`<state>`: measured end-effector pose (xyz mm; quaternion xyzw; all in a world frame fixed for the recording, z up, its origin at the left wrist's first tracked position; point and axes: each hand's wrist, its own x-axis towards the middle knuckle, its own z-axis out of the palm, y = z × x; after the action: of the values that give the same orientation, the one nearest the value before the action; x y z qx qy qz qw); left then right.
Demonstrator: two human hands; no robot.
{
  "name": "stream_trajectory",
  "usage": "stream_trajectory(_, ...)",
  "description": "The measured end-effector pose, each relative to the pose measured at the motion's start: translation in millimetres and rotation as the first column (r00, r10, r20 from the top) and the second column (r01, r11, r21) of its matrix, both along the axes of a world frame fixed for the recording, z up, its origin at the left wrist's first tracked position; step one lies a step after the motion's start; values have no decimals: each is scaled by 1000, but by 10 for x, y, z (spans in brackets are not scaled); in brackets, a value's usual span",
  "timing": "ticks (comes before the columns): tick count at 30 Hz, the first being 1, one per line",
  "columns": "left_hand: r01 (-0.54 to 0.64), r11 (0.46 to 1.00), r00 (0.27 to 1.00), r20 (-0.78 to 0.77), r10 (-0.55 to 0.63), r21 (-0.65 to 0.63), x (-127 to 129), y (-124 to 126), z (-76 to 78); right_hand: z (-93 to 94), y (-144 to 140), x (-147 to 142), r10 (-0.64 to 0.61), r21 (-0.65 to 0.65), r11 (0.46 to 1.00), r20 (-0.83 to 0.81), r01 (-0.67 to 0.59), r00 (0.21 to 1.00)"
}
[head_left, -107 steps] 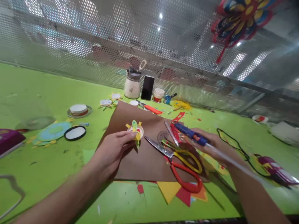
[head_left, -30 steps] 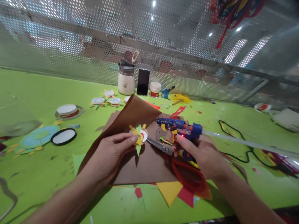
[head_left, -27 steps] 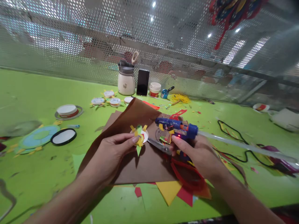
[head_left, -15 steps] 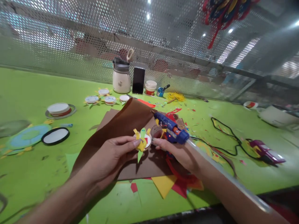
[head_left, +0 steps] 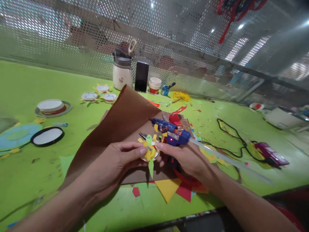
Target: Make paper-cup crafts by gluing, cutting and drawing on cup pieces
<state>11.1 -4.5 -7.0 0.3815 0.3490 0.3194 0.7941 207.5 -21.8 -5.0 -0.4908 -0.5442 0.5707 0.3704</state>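
A small paper turtle with a green head and tail, yellow limbs and a white round body is between my hands. My left hand pinches its left side, thumb on top. At its right edge, my right hand has thumb and fingers closed on the rim. Just behind my right hand is a blue glue gun, nozzle to the left, its red light lit and a long clear glue stick out of its back. Its handle is mostly hidden, so I cannot tell whether my other fingers grip it.
Under my hands lies brown card, with a curled brown sheet. Three finished-looking turtles and a black-rimmed disc are left. Behind stand a jug, a phone and a tub. A black cord lies right.
My right hand has moved left, and its thumb now presses on the turtle's edge. The glue gun has shifted and its glue stick has swung up off my forearm. The view has tilted slightly.
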Motion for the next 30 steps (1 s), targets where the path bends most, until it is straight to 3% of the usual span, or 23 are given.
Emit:
stream_trajectory(3, 12, 1000, 999, 33, -12, -19, -5, 4, 0, -27, 16, 35, -55, -105, 993, -85, 46, 995)
stream_trajectory(7, 91, 996, 995, 43, -90, -16, -9, -15, -3, -87, 41, 65, -47, -177, 984, -166, 17, 985)
stream_trajectory(20, 136, 990, 990, 47, -134, -44, -14, -29, 1, -2, 29, 83, 68, -153, 984, -128, -87, 989)
stream_trajectory(24, 55, 997, 998, -18, -56, -59, -28, -24, -7, -6, 42, 115, 73, -85, 993, -53, -77, 996)
stream_trajectory(30, -207, 975, 950, -223, 220, 83, -96, 44, -8, 95, -47, 342, -100, 38, 995, 206, 94, 973)
